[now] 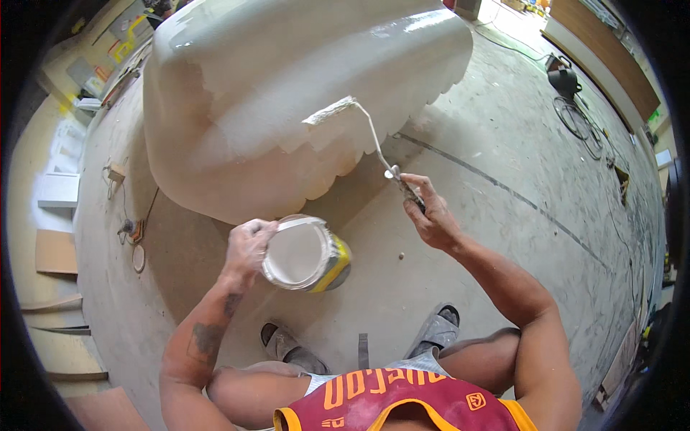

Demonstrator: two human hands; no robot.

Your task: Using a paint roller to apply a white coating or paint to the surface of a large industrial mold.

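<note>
My left hand [249,248] is closed on the rim of a paint can [332,267] with a yellow and grey side, tilted so that its mouth faces up. Pale paint [295,253] shows inside, and drips coat the rim. In my right hand [433,215] is the handle of a small paint roller [330,110] with a bent wire frame. Its white, paint-laden sleeve is at the side of a large rounded shell [244,100]; whether it touches cannot be made out. Glossy pale paint covers the shell's upper part, while a duller beige band runs along its lower edge.
I squat on a dusty concrete floor [503,223] with a dark strip across it. A black machine [563,77] and coiled hose [578,126] lie at the far right. Boards [56,251] line the left side, near a small round lid [139,258].
</note>
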